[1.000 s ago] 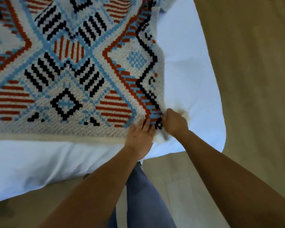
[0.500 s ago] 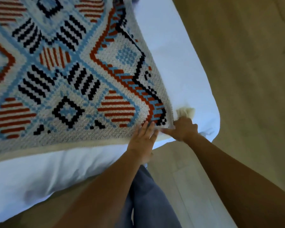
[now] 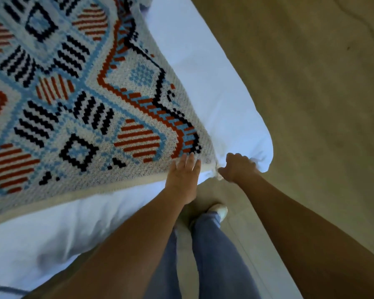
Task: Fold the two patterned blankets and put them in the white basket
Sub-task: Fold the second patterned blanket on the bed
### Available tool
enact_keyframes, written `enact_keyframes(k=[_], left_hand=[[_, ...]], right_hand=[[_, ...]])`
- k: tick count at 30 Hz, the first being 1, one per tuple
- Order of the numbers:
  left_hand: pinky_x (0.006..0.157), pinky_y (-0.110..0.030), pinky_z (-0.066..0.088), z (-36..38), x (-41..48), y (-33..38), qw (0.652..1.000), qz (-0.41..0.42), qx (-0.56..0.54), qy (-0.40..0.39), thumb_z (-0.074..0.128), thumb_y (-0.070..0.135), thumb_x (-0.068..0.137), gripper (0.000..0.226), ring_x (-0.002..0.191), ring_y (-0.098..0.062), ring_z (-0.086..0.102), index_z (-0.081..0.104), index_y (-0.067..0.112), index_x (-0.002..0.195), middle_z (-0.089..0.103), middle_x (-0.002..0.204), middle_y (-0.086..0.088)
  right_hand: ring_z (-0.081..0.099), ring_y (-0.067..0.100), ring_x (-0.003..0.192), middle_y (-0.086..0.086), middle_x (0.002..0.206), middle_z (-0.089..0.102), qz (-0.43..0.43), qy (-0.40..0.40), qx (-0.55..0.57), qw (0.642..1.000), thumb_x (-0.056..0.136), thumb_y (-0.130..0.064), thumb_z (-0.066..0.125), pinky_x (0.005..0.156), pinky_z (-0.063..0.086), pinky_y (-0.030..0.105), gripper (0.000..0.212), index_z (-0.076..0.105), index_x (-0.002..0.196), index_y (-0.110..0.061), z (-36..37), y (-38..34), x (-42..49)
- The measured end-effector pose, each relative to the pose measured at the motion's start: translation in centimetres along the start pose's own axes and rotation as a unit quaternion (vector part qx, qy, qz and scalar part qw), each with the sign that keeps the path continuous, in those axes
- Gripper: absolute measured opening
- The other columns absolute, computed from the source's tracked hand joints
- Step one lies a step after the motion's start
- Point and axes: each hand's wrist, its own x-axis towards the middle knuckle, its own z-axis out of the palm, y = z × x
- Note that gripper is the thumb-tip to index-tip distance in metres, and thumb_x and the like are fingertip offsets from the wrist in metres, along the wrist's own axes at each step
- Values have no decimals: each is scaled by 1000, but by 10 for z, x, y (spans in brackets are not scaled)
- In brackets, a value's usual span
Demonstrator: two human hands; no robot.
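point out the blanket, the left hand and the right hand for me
blanket (image 3: pixel 78 100), head view, on the patterned middle of its top face
left hand (image 3: pixel 183 180), head view, on the back of the hand, flat on the blanket's near edge
right hand (image 3: pixel 238 167), head view, on the knuckles, closed at the blanket's corner

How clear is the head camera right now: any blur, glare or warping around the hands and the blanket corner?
Head view: mild motion blur softens the patterned blanket, the left hand and the right hand; wide-angle warping bends the edge of the white bedding; no glare; forearms and the floor look dim, the bedding bright.
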Motion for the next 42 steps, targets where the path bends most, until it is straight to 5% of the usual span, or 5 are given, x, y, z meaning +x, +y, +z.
enact_keyframes(k=[6, 21, 29, 37, 42], left_hand=[[115, -45, 10, -68, 17, 21, 997, -78, -13, 17, 44, 32, 95, 71, 145, -30, -1, 2, 12, 148, 0, 157, -12], [107, -42, 30, -228, 72, 93, 920, -284, -221, 154, 45, 35, 94, 63, 135, -29, 30, 19, 10, 145, 29, 149, -13], [101, -42, 36, -325, 131, 71, 920, -313, -190, 138, 43, 32, 94, 56, 127, -30, 40, 25, 12, 143, 37, 143, -12], [100, -42, 36, -419, 213, 62, 870, -386, -249, 181, 43, 35, 94, 55, 126, -31, 40, 28, 13, 142, 38, 141, -11], [98, -42, 36, -483, 273, 64, 828, -429, -279, 229, 43, 36, 94, 52, 125, -30, 41, 32, 12, 139, 40, 140, -11]], right_hand=[[53, 28, 112, 9, 122, 57, -90, 26, 105, 990, 92, -30, 43, 93, 39, 38, 34, 51, 118, -11, -46, 23, -14], [50, 29, 115, 12, 125, 54, -335, 81, -10, 939, 94, -30, 42, 94, 41, 39, 35, 50, 119, -7, -246, 92, 37], [50, 27, 115, 11, 127, 53, -396, 87, -26, 914, 93, -29, 44, 94, 41, 36, 36, 50, 122, -8, -368, 85, 100], [50, 21, 80, 10, 91, 53, -452, 61, -6, 890, 88, -24, 48, 67, 33, 26, 20, 48, 71, -15, -475, 76, 191], [46, 18, 82, 19, 104, 59, -502, 71, -37, 861, 89, -25, 50, 69, 31, 24, 29, 37, 63, -22, -557, 73, 251]])
